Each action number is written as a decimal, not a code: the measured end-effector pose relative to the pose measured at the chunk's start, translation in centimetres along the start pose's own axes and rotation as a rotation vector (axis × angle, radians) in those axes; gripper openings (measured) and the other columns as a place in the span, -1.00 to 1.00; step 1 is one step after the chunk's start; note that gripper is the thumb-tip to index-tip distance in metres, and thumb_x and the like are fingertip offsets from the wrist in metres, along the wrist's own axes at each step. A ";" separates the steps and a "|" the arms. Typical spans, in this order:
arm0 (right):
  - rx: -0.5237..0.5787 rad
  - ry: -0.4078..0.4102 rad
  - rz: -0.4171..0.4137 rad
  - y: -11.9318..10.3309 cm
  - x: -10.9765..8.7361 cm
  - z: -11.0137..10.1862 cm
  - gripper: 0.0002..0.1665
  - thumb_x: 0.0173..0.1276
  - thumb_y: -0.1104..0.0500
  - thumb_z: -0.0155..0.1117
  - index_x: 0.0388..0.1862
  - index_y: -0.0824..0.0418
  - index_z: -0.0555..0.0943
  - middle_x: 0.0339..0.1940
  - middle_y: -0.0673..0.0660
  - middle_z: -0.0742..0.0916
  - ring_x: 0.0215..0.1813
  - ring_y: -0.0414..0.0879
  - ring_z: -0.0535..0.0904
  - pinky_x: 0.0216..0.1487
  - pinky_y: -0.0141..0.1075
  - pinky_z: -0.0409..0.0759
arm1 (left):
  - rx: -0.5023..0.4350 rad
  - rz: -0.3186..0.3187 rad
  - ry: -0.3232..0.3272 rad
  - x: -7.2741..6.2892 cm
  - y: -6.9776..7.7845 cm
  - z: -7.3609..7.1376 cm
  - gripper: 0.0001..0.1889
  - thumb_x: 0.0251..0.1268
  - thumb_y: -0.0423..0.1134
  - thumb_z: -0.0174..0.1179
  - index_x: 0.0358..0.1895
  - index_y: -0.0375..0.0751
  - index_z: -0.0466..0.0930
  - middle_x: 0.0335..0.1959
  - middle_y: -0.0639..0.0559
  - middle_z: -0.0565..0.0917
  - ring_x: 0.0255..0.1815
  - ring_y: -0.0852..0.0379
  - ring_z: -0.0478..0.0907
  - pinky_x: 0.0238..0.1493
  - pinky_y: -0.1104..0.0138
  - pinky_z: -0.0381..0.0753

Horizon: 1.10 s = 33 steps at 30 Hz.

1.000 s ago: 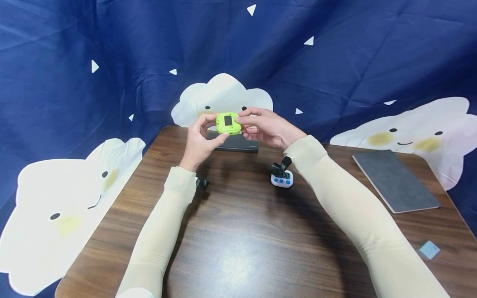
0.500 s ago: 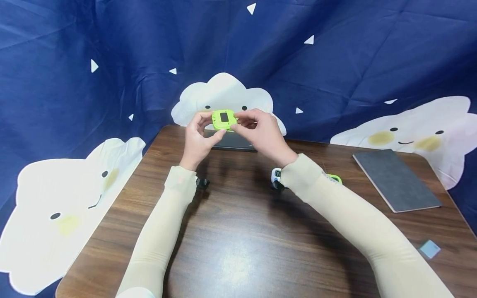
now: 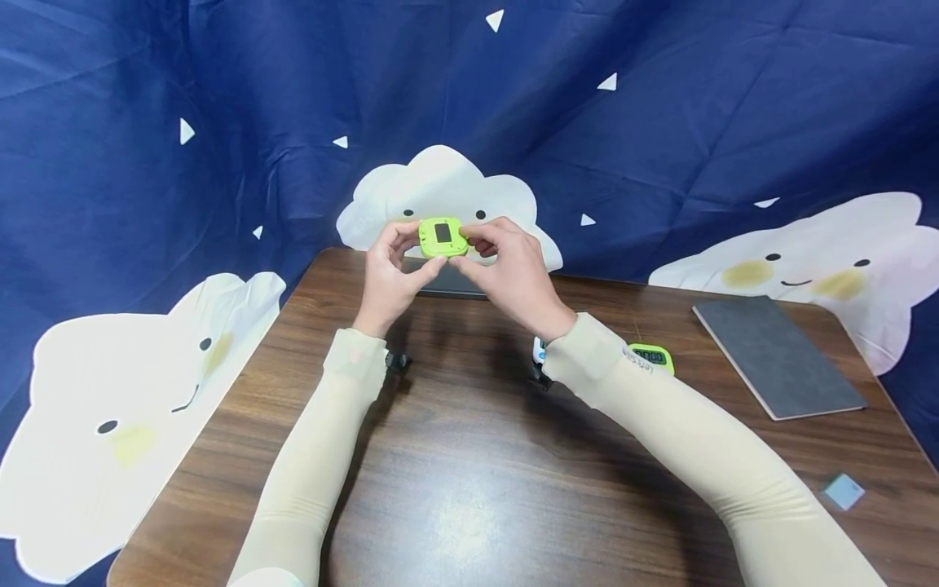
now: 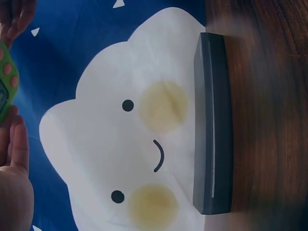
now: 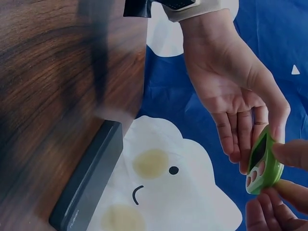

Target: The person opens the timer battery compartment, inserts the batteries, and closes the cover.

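Note:
Both hands hold a lime-green digital timer (image 3: 443, 236) in the air above the far side of the table. Its back, with a dark rectangle, faces the head camera; the right wrist view shows its screen and round buttons. My left hand (image 3: 387, 281) pinches one side between thumb and fingers. My right hand (image 3: 513, 269) pinches the opposite side, thumb at the lower edge. In the right wrist view, the left hand (image 5: 231, 72) shows its palm, and right-hand fingers (image 5: 291, 154) enter from the right edge.
Behind the hands lies a dark flat box (image 3: 455, 284). The right sleeve partly covers a white timer (image 3: 539, 350) and another green timer (image 3: 654, 357). A grey notebook (image 3: 781, 355) and a pale blue block (image 3: 844, 492) lie to the right on the wooden table (image 3: 455, 456).
My right hand has shifted left and turned, its thumb now at the timer's lower edge. The held timer moved slightly left. The sleeve now hides most of the white timer and uncovers another green one.

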State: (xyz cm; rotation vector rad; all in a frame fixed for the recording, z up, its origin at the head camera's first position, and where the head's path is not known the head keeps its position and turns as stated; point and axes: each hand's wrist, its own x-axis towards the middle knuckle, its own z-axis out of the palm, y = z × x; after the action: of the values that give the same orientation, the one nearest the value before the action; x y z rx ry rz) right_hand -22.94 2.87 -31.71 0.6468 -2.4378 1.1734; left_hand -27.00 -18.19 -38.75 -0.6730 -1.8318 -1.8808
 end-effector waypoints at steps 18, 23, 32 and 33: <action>-0.025 0.034 -0.086 0.6 -0.1 0.2 -0.57 0.48 0.15 0.62 0.25 0.28 0.81 0.00 0.21 0.86 -0.02 0.06 0.82 0.15 -0.09 0.83 | -0.033 -0.010 -0.035 -0.2 0.3 -0.3 -0.43 0.33 -0.52 0.45 0.39 -0.55 0.52 0.24 0.13 0.76 0.27 0.25 0.72 0.58 -0.02 0.62; 0.018 0.002 -0.032 0.8 0.0 -0.1 -0.54 0.61 0.11 0.50 0.40 0.19 0.74 -0.04 0.20 0.92 -0.08 0.05 0.88 0.06 -0.05 0.86 | -0.004 0.007 -0.029 -0.2 0.4 -0.5 -0.45 0.33 -0.54 0.45 0.37 -0.55 0.56 0.24 -0.01 0.79 0.27 0.14 0.75 0.54 0.11 0.66; 0.125 -0.050 0.077 1.7 0.4 -0.7 -0.48 0.76 0.10 0.30 0.62 0.00 0.61 -0.17 0.20 0.92 -0.20 0.01 0.85 -0.17 -0.29 0.77 | 0.026 -0.005 -0.070 0.0 0.4 -0.5 -0.46 0.31 -0.54 0.49 0.35 -0.49 0.63 0.29 -0.02 0.74 0.24 0.20 0.75 0.56 -0.07 0.63; 0.151 -0.057 0.088 1.8 0.5 -0.7 -0.48 0.76 0.11 0.30 0.62 0.01 0.61 -0.18 0.21 0.92 -0.20 0.01 0.86 -0.15 -0.30 0.79 | 0.031 -0.005 -0.072 0.0 0.4 -0.5 -0.46 0.30 -0.53 0.51 0.35 -0.47 0.64 0.30 -0.06 0.74 0.24 0.20 0.75 0.56 -0.06 0.63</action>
State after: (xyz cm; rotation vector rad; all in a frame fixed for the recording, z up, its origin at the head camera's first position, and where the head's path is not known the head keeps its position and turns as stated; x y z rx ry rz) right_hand -24.23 4.30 -32.20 0.6289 -2.4645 1.4025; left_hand -26.74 -18.72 -38.44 -0.7349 -1.9049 -1.8497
